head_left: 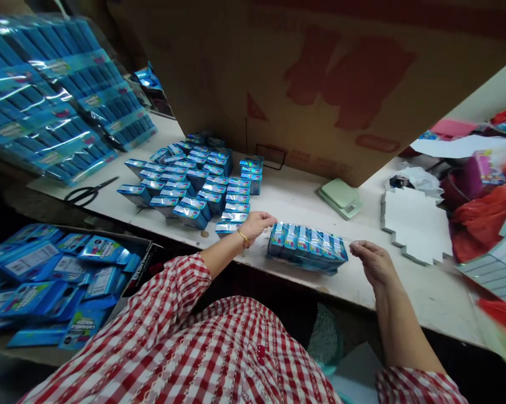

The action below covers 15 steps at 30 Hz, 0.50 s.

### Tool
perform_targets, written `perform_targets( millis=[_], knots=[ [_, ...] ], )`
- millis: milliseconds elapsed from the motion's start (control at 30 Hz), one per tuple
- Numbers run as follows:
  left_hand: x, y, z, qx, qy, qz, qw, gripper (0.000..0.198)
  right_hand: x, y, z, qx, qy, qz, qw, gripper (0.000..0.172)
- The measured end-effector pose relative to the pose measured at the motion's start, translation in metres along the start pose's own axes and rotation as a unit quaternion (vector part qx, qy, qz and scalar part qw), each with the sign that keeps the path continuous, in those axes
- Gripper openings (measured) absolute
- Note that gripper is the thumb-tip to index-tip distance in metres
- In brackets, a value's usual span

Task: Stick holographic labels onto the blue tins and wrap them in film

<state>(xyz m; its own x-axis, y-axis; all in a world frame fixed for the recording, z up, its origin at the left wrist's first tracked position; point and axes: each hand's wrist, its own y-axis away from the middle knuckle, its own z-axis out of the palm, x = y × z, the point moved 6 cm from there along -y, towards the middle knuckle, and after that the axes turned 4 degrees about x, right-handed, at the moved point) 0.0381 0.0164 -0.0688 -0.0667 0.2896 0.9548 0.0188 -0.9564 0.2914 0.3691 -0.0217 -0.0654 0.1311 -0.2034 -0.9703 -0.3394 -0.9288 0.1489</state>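
Observation:
A row of small blue boxes stands side by side at the table's front edge, covered in clear plastic film. At its left end, my left hand is closed in a pinch at a corner of the film. My right hand is off the right end of the row, thumb and fingers pressed together. Whatever lies between those fingertips is too small or too clear to make out. Several stacks of similar blue boxes stand to the left of my left hand.
Black scissors lie at the left. A carton of loose blue packs sits lower left, below large wrapped bundles. A big cardboard box rises behind. A green scale, white cut cardboard and red bags are rightward.

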Motion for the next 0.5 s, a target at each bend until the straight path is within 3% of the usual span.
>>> perform_targets(
  millis=[167, 300, 400, 500],
  knots=[
    [0.051, -0.076, -0.003, 0.043, -0.05, 0.075, 0.995, 0.015, -0.024, -0.052, 0.031, 0.056, -0.035, -0.026, 0.998, 0.019],
    [0.087, -0.14, -0.007, 0.097, -0.105, 0.102, 0.984, 0.012, -0.038, -0.112, 0.066, 0.105, -0.068, -0.043, 0.991, 0.02],
    [0.102, -0.177, -0.006, 0.141, -0.143, 0.098, 0.975, 0.009, -0.046, -0.162, 0.093, 0.123, -0.058, -0.053, 0.989, 0.019],
    [0.104, -0.204, -0.003, 0.139, -0.176, 0.08, 0.971, 0.007, -0.047, -0.199, 0.112, 0.135, -0.019, -0.039, 0.99, 0.016]
  ],
)
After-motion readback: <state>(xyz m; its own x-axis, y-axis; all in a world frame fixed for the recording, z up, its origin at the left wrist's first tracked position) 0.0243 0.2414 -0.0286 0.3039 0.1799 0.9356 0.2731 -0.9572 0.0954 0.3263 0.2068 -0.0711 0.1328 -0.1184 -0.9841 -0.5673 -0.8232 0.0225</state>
